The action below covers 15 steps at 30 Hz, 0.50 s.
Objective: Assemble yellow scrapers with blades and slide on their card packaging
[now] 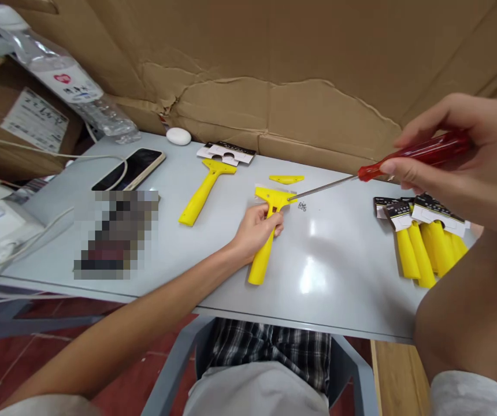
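My left hand (pixel 259 232) is closed round the neck of a yellow scraper (pixel 263 259), whose wide head points away from me. Closed on the red handle of a screwdriver (pixel 422 151) is my right hand (pixel 452 156); the metal shaft slants down left and its tip meets the right side of the scraper's head. Just beyond that head lies a loose yellow strip (pixel 286 179). Several small screws (pixel 302 206) sit in a little pile right of the head. Another yellow scraper (pixel 205 193) lies to the left.
Packaged yellow scrapers (pixel 426 248) are piled at the right. Black-and-white cards (pixel 226 153), a white oval object (pixel 178 136), a phone (pixel 133 167) and a plastic bottle (pixel 70 81) stand or lie at the back left. White cables cross the left side. Cardboard (pixel 318 69) rises behind the table (pixel 339 289).
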### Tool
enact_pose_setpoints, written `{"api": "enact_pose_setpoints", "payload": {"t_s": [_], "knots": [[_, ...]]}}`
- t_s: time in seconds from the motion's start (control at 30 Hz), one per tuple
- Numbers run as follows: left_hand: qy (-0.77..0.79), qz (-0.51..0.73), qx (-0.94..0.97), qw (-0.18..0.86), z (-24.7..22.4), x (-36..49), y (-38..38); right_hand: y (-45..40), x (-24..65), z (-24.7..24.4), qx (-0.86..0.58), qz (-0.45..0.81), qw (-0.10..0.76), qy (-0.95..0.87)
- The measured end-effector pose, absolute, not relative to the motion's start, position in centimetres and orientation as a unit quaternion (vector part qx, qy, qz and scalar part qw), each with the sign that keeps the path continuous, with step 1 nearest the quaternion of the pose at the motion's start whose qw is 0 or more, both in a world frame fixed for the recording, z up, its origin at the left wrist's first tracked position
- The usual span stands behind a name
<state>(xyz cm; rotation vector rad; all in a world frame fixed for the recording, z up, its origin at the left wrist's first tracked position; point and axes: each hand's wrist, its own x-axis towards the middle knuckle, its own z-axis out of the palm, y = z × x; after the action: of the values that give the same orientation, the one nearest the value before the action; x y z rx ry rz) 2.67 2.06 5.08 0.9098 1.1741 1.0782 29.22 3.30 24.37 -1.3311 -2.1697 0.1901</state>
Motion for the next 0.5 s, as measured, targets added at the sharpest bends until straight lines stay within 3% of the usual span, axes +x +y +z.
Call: {"api": "enact_pose_setpoints", "payload": {"t_s": [0.17, 0.5], "knots": [[0.501, 0.475, 0.386, 0.612, 5.2, 2.7, 2.0, 3.6, 29.9, 23.9, -0.500, 0.008, 0.270, -0.823], [0.504, 0.471, 0.386, 0.612, 4.8, 2.5, 2.1, 3.0, 30.2, 24.6, -0.457, 0.029, 0.245, -0.855]]}}
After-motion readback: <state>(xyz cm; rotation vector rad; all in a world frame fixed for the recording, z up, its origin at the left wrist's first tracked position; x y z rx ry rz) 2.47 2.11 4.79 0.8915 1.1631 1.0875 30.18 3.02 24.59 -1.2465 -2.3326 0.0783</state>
